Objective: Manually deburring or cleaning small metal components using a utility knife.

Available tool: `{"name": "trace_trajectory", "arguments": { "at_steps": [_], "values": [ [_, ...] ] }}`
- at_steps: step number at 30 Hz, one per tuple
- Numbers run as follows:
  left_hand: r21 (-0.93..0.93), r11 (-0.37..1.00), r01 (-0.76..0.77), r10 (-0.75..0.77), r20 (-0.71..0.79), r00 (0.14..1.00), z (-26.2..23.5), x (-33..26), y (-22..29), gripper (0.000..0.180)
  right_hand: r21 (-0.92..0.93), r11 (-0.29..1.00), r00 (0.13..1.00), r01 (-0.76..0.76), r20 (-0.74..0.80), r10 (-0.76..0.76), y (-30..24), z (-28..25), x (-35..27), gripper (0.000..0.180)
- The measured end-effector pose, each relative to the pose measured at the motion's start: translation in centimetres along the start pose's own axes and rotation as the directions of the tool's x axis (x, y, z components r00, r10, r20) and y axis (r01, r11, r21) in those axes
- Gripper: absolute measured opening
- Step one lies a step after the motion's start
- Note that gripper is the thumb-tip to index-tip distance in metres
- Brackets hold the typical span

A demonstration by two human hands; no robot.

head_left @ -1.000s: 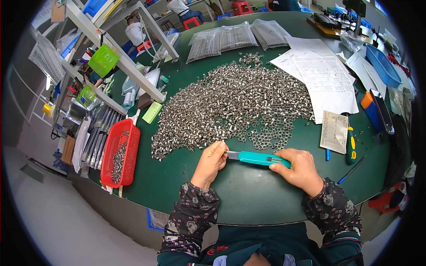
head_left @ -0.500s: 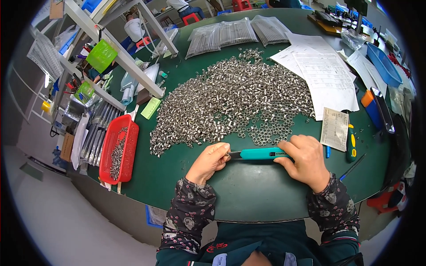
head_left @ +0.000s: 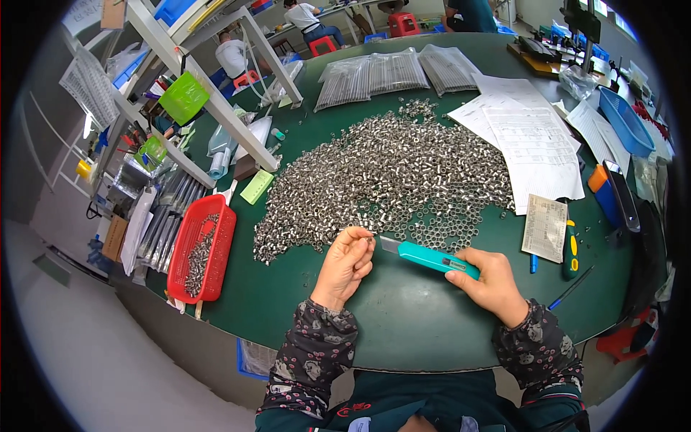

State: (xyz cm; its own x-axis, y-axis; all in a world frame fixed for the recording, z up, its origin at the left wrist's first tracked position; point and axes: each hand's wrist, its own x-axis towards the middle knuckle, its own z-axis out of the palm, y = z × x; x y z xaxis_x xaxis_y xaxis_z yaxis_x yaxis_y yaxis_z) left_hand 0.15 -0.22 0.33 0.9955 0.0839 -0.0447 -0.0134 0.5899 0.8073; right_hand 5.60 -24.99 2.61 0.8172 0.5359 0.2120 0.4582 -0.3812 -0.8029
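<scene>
left hand (head_left: 347, 263) pinching metal ring (head_left: 369, 240), right hand (head_left: 489, 281) gripping teal knife (head_left: 430, 257)

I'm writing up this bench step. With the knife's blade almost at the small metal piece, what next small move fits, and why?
Probably bring the blade of the teal utility knife in the right hand onto the small metal ring pinched in the left hand: its tip sits just beside the ring.

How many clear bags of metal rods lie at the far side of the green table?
3, side by side at the far edge beyond the pile of metal rings: left bag, middle bag, right bag. More may be hidden.
</scene>
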Motion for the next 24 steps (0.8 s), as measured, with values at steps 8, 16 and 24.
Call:
{"name": "trace_trajectory", "arguments": {
  "at_steps": [8, 16, 24],
  "values": [
    [0.096, 0.993, -0.076, 0.076, 0.004, 0.997, 0.2, 0.1, -0.2, 0.01, 0.038, 0.993, 0.985, -0.114, 0.133, 0.108, -0.1, 0.0, 0.2, 0.031],
    [0.153, 0.984, -0.097, 0.089, 0.059, 0.994, -0.2, 0.1, -0.6, 0.01, -0.004, 0.999, 0.996, -0.044, 0.074, 0.044, -0.1, -0.1, 0.3, 0.029],
    [-0.093, 0.986, -0.14, 0.131, -0.101, 0.986, -0.5, 0.3, 0.3, 0.008, -0.438, 0.826, 0.865, 0.355, -0.181, -0.468, -0.6, -0.3, 0.2, 0.024]
  ]
}}
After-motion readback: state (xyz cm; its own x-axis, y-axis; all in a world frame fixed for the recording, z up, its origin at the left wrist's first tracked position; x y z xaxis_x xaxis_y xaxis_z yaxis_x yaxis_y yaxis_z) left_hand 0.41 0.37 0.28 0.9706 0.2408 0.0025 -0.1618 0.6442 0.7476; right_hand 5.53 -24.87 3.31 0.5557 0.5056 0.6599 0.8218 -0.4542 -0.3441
